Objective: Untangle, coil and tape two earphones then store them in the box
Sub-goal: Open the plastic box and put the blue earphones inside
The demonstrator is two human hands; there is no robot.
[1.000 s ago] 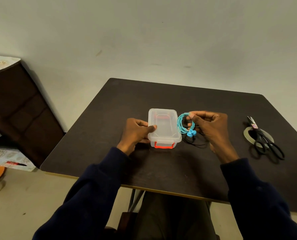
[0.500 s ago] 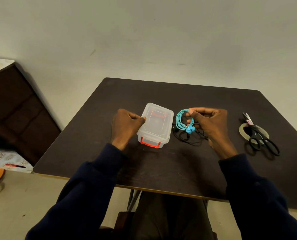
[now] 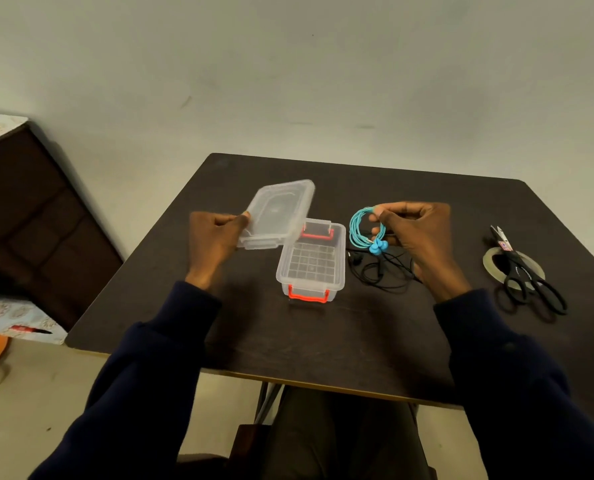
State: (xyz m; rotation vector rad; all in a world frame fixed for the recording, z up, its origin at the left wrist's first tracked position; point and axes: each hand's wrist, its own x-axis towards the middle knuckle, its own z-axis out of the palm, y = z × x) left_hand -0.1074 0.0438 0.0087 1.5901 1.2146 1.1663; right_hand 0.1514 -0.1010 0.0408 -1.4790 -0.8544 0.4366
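Note:
A clear plastic box (image 3: 281,271) with red latches stands open in the middle of the dark table (image 3: 358,341). My left hand (image 3: 214,237) pinches its clear lid (image 3: 280,211), lifted and tilted up to the left of the box. My right hand (image 3: 417,237) holds a coiled turquoise earphone (image 3: 359,230) above the table, right of the box. A black earphone (image 3: 378,271) lies loose on the table beneath that hand.
A roll of clear tape (image 3: 493,261) and black scissors (image 3: 531,275) on top of it lie at the table's right edge. A dark wooden cabinet (image 3: 29,216) stands on the floor to the left.
My left hand has taken the lid off the box and raised it to the left. The box now stands open. My right hand keeps hold of the turquoise coil.

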